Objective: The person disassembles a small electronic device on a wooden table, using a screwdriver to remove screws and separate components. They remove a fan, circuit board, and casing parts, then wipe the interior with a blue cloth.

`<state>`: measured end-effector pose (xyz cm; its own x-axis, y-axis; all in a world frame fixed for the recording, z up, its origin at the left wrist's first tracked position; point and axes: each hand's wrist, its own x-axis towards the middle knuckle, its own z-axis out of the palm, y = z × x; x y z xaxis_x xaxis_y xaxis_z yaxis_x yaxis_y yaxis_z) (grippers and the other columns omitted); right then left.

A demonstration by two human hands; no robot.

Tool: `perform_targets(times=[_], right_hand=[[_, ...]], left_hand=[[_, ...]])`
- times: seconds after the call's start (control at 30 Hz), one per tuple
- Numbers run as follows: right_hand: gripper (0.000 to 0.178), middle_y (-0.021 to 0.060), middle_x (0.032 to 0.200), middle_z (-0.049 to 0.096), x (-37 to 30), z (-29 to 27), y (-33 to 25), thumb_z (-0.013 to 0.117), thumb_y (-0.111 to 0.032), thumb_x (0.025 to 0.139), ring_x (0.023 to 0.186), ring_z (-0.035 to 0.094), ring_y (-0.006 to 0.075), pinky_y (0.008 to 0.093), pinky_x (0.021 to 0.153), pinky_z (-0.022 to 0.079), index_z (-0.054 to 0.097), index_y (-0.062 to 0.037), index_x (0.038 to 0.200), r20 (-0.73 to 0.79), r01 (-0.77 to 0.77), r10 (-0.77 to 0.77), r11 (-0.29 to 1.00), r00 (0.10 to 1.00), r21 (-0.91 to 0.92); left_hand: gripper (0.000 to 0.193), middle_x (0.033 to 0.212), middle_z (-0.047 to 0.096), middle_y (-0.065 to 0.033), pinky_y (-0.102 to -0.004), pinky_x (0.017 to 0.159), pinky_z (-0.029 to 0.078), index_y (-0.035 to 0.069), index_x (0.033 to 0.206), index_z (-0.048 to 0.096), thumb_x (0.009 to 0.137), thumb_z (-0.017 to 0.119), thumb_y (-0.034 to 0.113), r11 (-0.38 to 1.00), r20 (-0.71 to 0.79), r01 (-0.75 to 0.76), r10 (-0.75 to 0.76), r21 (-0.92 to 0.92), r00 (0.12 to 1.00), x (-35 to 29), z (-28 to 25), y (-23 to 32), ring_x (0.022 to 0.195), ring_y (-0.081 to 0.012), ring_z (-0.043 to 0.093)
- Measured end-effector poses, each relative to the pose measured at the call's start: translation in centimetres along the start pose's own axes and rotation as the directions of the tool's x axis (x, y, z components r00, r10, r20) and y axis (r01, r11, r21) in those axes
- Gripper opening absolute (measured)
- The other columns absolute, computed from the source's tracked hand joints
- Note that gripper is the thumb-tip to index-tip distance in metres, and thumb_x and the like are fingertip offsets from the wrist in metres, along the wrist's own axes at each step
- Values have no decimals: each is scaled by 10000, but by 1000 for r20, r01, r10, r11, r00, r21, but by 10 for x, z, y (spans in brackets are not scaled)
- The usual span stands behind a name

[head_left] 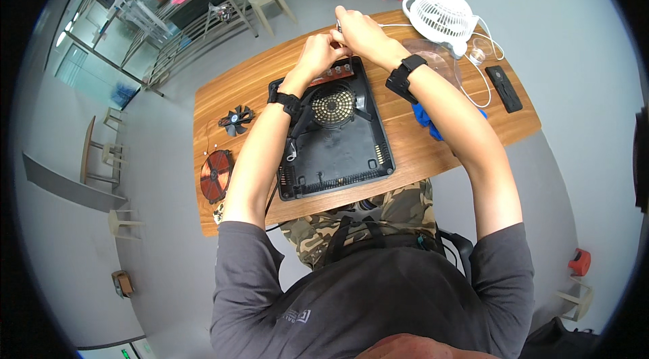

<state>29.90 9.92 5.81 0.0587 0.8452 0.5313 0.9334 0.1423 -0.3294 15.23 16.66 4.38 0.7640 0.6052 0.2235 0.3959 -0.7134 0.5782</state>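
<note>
the open black plastic shell (pixel 338 149), shaped like a flat box, lies on the brown wooden worktop (pixel 236 88). above its far edge, the right hand (pixel 364 34) curls around a small thin thing (pixel 339 25), mostly hidden. the left hand (pixel 316 56) is close beside it; i cannot tell what its fingers hold. a round copper-coloured coil (pixel 216 176) sits to the left.

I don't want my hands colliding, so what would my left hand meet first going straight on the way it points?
Your bare left hand would likely meet your bare right hand first; they look close together, but depth is unclear.
</note>
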Motion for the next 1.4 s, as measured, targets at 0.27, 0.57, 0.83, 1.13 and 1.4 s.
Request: perform_targets(times=[0.27,0.57,0.83,1.13,1.4], right_hand=[[334,271,965,681,3,-5,-10,617,-290,953,942,660,476,546,809,527,534,22,1040,79,12,-11,1000,997,-11],[291,260,988,689,16,0,-15,578,-265,951,955,658,474,544,821,521,556,11,1039,187,-5,4,1000,982,5],[436,210,945,730,16,-13,-30,514,-435,1004,899,713,398,494,791,564,665,-26,1021,172,-43,87,968,981,-247],[332,179,851,734,19,-8,-28,541,-349,963,835,723,383,483,754,575,696,-65,1039,147,36,17,936,989,-349],[308,178,859,731,20,-5,-33,518,-301,934,860,709,414,508,772,567,687,-73,1054,192,73,-22,962,981,-264]], left_hand=[[313,892,771,-144,-367,816,561,1,944,752,820,814,282,1000,-74,9,-9,0,997,-1,7,-15,819,-227,739],[276,844,764,-145,-389,795,561,55,904,789,797,813,309,990,-123,-35,19,-134,992,0,5,-23,817,-262,737],[408,879,761,-189,-416,836,557,-1,911,773,771,837,376,995,-88,95,-98,-39,991,0,0,-3,904,-315,745],[429,886,760,-174,-421,824,552,10,939,753,733,850,374,994,-56,95,-98,-52,994,3,-2,-2,906,-328,734],[388,873,765,-157,-408,812,557,18,951,764,756,836,346,989,-120,-26,9,-142,993,2,2,-21,890,-300,738]])
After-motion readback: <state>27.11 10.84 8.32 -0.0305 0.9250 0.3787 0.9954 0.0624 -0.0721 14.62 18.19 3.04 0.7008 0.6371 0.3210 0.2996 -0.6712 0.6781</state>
